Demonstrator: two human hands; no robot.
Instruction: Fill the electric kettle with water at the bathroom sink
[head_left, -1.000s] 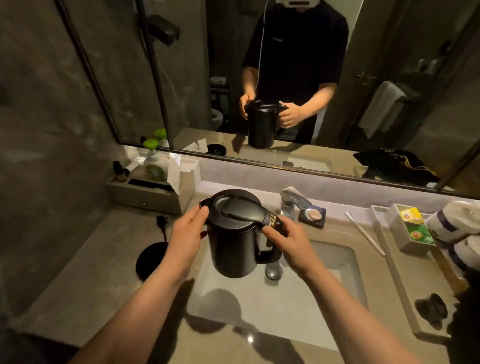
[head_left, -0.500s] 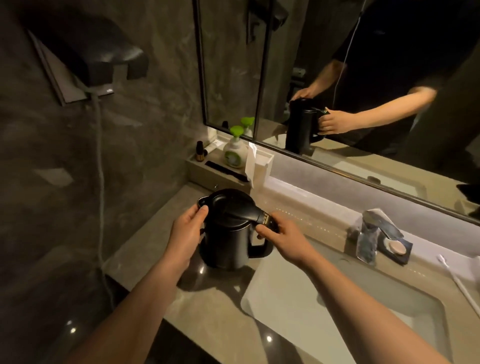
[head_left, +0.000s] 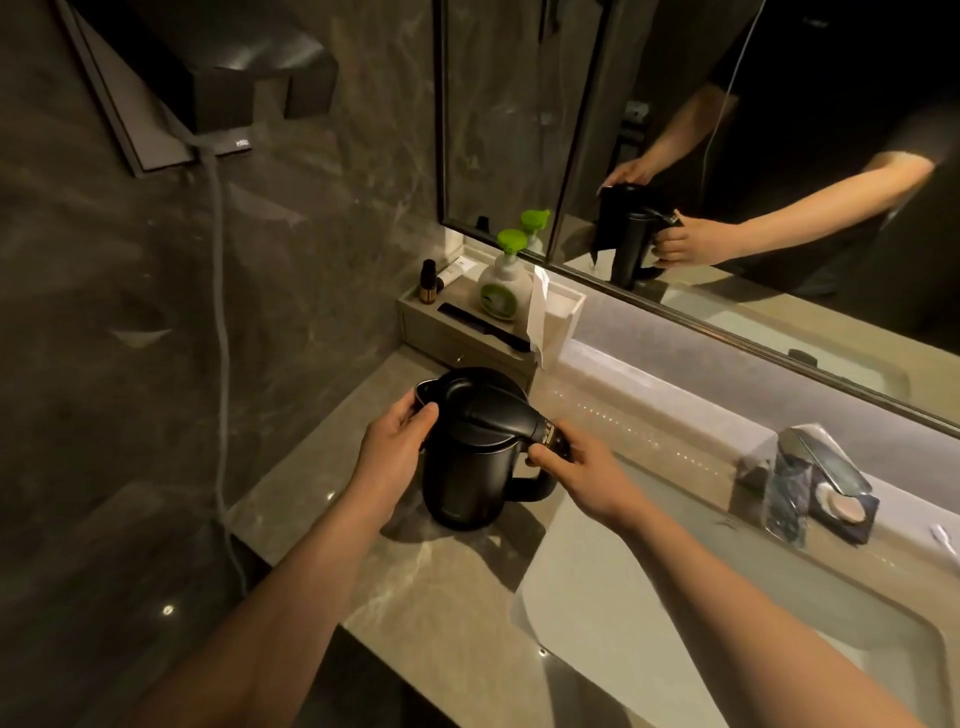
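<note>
A: Where is the kettle?

B: The black electric kettle (head_left: 475, 457) stands upright on the stone counter (head_left: 436, 597), near its left end, just left of the sink basin's (head_left: 597, 597) left rim. Its lid is down. Whether the base rests fully on the stone or sits a hair above it, I cannot tell.

A: And the hands?

B: The left hand (head_left: 395, 441) is curled against the kettle's left side up by the spout, fingers wrapped round the body just under the rim. The right hand (head_left: 582, 473) is closed round the top of the handle, thumb pressed near the lid's hinge where a small gold-lettered label shows.

A: What lies behind the kettle?

B: A pale tray (head_left: 462, 340) sits at the counter's back left corner, against the wall and under the mirror (head_left: 727, 156). On it stand a white pump bottle (head_left: 503, 288) with a green top, a small dark bottle (head_left: 428, 283), and a black comb (head_left: 483, 327) lying flat along the front. A white card (head_left: 537, 317) stands at the tray's right end.

A: And the tap?

B: The chrome faucet (head_left: 800, 478) stands at the back edge of the basin, well to the right of the kettle. A soap bar in a dark dish (head_left: 847, 506) lies just beside it. The mirror reflects both hands on the kettle.
</note>
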